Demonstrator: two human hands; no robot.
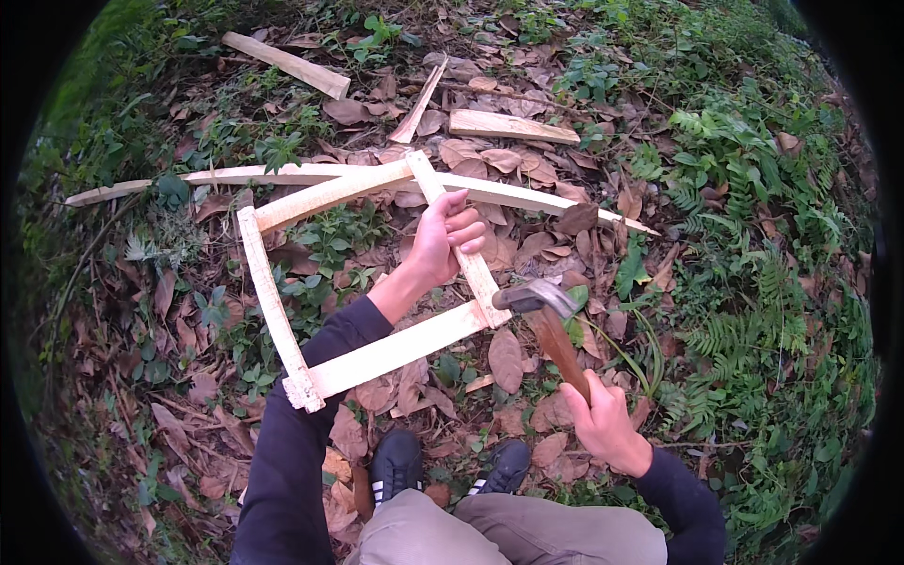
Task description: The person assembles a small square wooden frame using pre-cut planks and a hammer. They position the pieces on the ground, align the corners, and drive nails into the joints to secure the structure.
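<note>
My left hand is closed around the right-hand bar of a four-sided wooden frame made of pale, rough slats. My left forearm passes through the frame's opening, under its near slat. In my right hand is a claw hammer, gripped by its brown wooden handle. The metal head is at the frame's near right corner; whether it touches the wood I cannot tell. The frame is held above the leafy ground, tilted.
Beyond the frame a long pale strip of wood lies across the leaves. Farther off are a wooden slat, a thin split piece and a short block. Ferns and weeds grow at the right. My shoes stand at the near edge.
</note>
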